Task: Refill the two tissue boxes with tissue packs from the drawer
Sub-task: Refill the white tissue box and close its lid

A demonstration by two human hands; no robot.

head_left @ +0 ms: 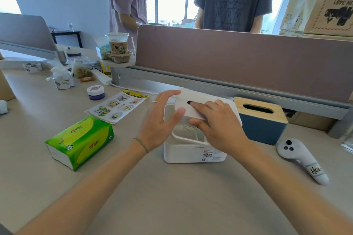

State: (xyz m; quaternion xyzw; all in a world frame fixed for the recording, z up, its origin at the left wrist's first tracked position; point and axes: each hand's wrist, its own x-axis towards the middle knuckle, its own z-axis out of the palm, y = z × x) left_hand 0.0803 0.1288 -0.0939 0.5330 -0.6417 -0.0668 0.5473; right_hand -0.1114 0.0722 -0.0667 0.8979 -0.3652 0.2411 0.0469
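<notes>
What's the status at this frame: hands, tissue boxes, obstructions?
Right hand lifting the white lid; left hand open beside it. White box looks empty, green tissue pack waiting on desk. Blue box untouched. Nothing in the way.

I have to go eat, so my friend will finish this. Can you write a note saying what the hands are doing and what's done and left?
Left hand: open, at the left edge of the white lid, fingers spread, no firm grip.
Right hand: fingers on top of the lid, thumb under its front edge, tilting it up.
White tissue box: mid-desk, looks empty inside.
Blue tissue box: to its right, wooden lid on, no tissue showing at the slot.
Green tissue pack: on the desk to the left, still wrapped.
Done: one pack out.
Left: fill the white box, close it, then refill the blue box with a second pack.
</notes>
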